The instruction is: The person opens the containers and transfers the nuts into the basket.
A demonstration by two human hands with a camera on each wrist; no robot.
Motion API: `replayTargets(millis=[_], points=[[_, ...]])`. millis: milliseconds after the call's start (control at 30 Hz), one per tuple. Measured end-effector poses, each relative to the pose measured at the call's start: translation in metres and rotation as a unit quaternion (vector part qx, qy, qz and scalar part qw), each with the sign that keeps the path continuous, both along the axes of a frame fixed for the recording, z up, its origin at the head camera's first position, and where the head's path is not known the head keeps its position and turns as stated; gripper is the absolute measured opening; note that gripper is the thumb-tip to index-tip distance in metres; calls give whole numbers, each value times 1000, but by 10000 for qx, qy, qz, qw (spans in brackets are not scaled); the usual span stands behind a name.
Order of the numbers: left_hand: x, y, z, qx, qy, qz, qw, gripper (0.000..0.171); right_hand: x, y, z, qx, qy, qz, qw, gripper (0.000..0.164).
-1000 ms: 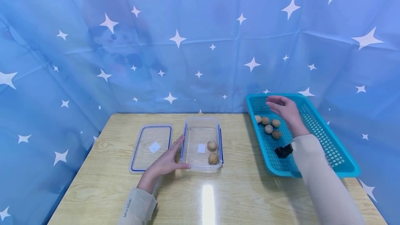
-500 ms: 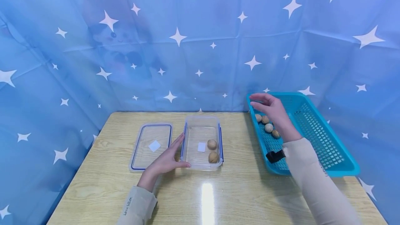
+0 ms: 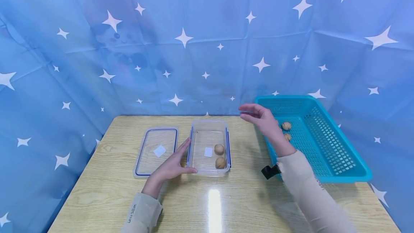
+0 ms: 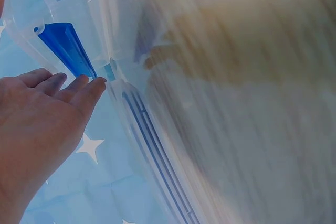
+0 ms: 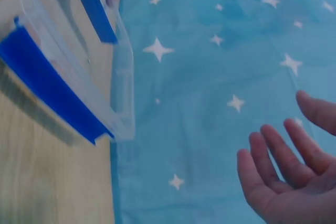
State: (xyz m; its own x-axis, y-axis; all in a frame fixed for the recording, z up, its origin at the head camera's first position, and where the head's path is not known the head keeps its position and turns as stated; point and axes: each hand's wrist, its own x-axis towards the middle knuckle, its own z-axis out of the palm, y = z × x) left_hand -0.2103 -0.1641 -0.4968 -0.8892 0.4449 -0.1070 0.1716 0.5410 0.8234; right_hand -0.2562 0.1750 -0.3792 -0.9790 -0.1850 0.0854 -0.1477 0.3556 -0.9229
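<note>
My left hand (image 3: 173, 166) lies with straight fingers along the left side of a clear plastic box (image 3: 207, 127) with blue side clips, thumb at its near corner. In the left wrist view its fingertips are right at a blue clip (image 4: 68, 48). Two walnuts, one (image 3: 219, 149) behind the other (image 3: 220, 163), sit at the box's right side. My right hand (image 3: 263, 119) hovers between the box and a turquoise basket (image 3: 352, 175), nearer the basket. The right wrist view shows its fingers loosely bent, the thumb apart, nothing between them. Walnuts (image 3: 286, 126) lie in the basket, some hidden behind my right arm.
A clear lid (image 3: 150, 166) with a blue seal lies flat left of the box, bearing a white paper square (image 3: 160, 151). Another white square (image 3: 208, 152) shows in the box. A blue star-patterned curtain (image 3: 207, 46) hangs behind the wooden table (image 3: 181, 204).
My right hand has moved left from above the basket, past its left rim towards the box. My left hand and the box have stayed in place.
</note>
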Motion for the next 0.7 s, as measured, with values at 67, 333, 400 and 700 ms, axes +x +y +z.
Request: replayTargets(millis=[67,333,400,700], points=[[0,0,0,15,3,25,10000,112,2,-6,-4,-47,-36,99,9999,43],[1,0,0,6,31,89,10000,114,8,-31,-22,-441,-253,397,9979,39],[0,0,0,30,47,73,10000,114,9,-37,-28,-501,-270,471,9973,37],[0,0,2,33,-64,37,10000,112,15,-54,-58,-497,-292,692,9959,35]])
